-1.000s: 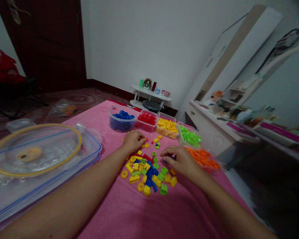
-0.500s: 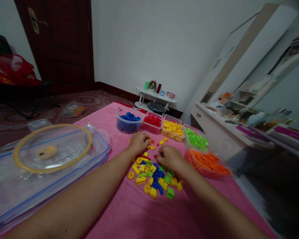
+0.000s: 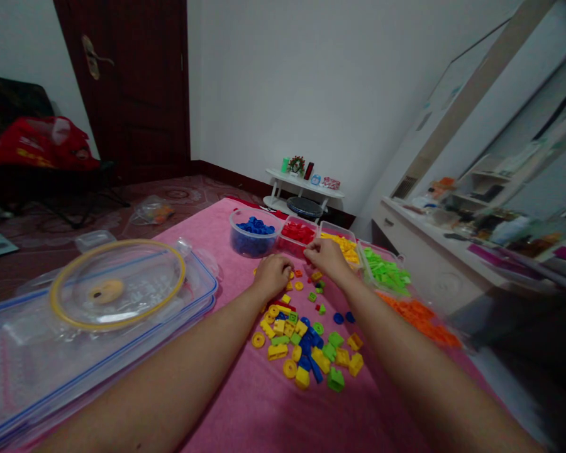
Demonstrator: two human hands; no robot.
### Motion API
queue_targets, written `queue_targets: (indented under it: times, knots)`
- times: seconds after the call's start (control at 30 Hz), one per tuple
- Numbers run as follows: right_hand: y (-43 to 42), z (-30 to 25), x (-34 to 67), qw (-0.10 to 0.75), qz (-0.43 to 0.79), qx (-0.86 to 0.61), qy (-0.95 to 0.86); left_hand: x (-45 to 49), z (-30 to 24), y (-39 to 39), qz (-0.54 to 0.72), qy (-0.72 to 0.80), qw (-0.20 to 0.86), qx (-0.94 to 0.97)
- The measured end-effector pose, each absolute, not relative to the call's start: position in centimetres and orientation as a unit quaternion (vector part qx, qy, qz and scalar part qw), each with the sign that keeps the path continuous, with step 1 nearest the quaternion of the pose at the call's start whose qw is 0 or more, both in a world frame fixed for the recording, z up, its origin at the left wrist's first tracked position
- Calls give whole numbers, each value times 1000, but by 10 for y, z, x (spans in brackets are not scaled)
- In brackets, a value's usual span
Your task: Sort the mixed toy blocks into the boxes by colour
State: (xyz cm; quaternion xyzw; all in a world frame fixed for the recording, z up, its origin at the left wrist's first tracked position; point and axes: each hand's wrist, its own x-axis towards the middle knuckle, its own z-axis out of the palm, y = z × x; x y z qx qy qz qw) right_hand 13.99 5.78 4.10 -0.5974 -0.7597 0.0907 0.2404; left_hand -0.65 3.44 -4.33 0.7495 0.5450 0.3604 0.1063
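Observation:
A heap of loose toy bricks (image 3: 306, 346), yellow, blue, green and red, lies on the pink cloth (image 3: 264, 402). My left hand (image 3: 273, 275) rests curled at the heap's far edge, fingers closed over small pieces I cannot make out. My right hand (image 3: 324, 254) is stretched forward with fingers pinched, right at the near rim of the red bricks' box (image 3: 298, 231) and beside the yellow bricks' box (image 3: 346, 246). A round tub of blue pieces (image 3: 252, 233) stands left of them.
Boxes of green bricks (image 3: 387, 272) and orange bricks (image 3: 419, 318) line the right edge. Clear lids with a yellow-rimmed round one (image 3: 117, 283) lie at left. A dresser (image 3: 424, 251) stands right, a small white shelf (image 3: 306, 182) beyond, a dark door (image 3: 141, 88) behind.
My right hand left the heap and reached forward to the red and yellow boxes. My left hand stayed at the heap's far edge. The view swung left and upward.

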Motion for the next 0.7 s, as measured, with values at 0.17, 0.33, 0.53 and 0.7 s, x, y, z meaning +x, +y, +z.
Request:
queue_targets:
  times: [0.17, 0.33, 0.53, 0.7]
  knots:
    - [87, 57, 134, 421, 161, -584, -675, -7, -43, 34, 354, 547, 106, 751]
    - [83, 34, 139, 322, 105, -547, -766, -7, -42, 33, 354, 551, 102, 749]
    - [55, 1, 143, 75, 72, -514, -851, -7, -40, 32, 347, 555, 100, 749]
    - [46, 10, 150, 71, 66, -505, -858, -8, -37, 29, 343, 547, 104, 756]
